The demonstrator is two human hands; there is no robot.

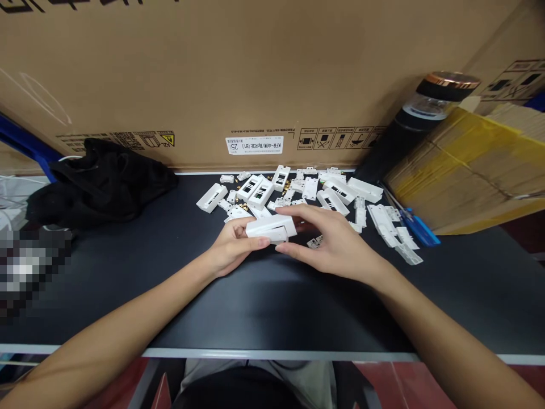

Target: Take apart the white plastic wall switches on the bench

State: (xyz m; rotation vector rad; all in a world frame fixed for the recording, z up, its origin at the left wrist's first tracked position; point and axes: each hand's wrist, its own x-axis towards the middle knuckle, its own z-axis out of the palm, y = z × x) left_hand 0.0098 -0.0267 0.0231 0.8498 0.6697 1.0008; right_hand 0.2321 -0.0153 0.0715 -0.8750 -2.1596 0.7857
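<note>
A white plastic housing (269,225), long and box-shaped, is held up just above the dark table in front of the pile. Its near side shows a separate strip standing slightly off the body, with a dark gap between them. My left hand (232,244) grips the left end, thumb along the near side and fingers behind. Around the right end curls my right hand (330,238), index finger over the top and thumb at the lower edge; its other fingertips are hidden. Behind the hands lie several white slotted casings (260,193) and small white plastic parts (310,188).
Brass-coloured bits lie among the parts. On the right are a blue-handled screwdriver (419,227), a black tumbler (400,130) and a taped carton (472,170). A black cloth bag (102,187) sits left. A large cardboard box (255,68) walls off the table's (264,318) back.
</note>
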